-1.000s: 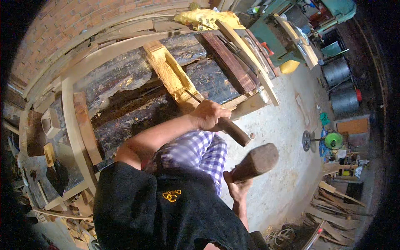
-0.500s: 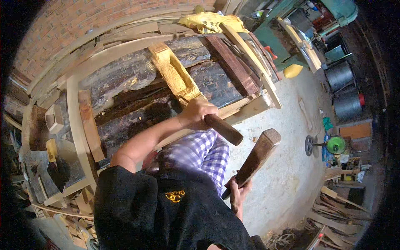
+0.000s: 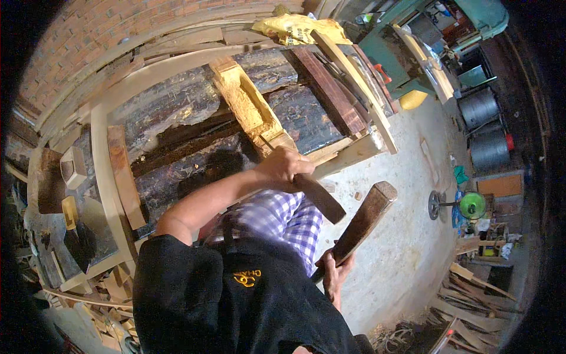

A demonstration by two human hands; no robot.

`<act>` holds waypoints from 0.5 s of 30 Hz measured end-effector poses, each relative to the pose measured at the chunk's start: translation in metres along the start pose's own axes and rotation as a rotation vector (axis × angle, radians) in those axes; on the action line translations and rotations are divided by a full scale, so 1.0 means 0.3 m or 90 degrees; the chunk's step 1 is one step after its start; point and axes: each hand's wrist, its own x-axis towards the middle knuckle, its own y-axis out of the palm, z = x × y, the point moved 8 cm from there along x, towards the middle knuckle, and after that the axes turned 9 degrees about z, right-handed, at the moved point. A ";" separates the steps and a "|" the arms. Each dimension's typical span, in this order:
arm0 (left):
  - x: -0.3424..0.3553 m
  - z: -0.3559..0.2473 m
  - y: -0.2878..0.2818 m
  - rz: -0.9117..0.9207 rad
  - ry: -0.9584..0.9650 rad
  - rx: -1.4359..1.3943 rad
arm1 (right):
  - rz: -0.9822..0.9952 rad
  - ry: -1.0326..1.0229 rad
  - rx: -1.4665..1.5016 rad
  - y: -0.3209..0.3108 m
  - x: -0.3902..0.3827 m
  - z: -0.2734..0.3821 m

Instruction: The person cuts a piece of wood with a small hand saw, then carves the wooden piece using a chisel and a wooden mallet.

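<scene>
My left hand (image 3: 284,166) is closed around a chisel (image 3: 320,199). Its dark wooden handle sticks out of the fist toward the lower right, and its metal tip points at the near end of a yellow wooden block (image 3: 250,106). A long trough is hollowed in that block, with chips lying in it. Whether the tip touches the wood is hard to tell. Low on the right, my right hand (image 3: 337,272) grips a thick wooden mallet (image 3: 367,221) by its narrow end. The mallet's wide head is raised close beside the chisel handle, apart from it.
The block lies across a bench of dark, rough timbers (image 3: 194,109) in a pale frame. Dark red boards (image 3: 330,91) and a long pale strip (image 3: 354,88) lie to its right. A small wooden box (image 3: 73,167) sits at left. A green fan (image 3: 472,205) stands on the concrete floor.
My left hand has shifted slightly down and right, and the chisel handle's end has dropped lower, nearer the mallet. My right hand and the mallet have barely moved.
</scene>
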 end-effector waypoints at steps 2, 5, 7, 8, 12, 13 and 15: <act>-0.021 0.039 -0.074 -0.097 0.022 0.002 | -0.006 0.008 -0.008 0.004 -0.001 0.000; -0.057 0.127 -0.164 -0.101 -0.088 0.131 | -0.004 -0.036 -0.046 0.019 0.002 0.023; -0.072 0.112 -0.167 -0.074 -0.092 0.144 | -0.018 0.007 -0.024 0.024 0.006 0.004; -0.071 0.090 -0.151 -0.056 -0.079 0.148 | -0.007 0.010 -0.022 0.034 0.010 0.003; -0.094 0.036 -0.128 -0.087 -0.083 0.161 | -0.035 0.045 0.022 0.031 0.010 -0.007; -0.108 0.062 -0.124 -0.076 -0.147 0.152 | -0.040 0.040 0.015 0.030 0.011 -0.002; -0.171 0.151 -0.157 -0.050 -0.312 0.200 | -0.039 0.035 0.016 0.031 0.011 0.007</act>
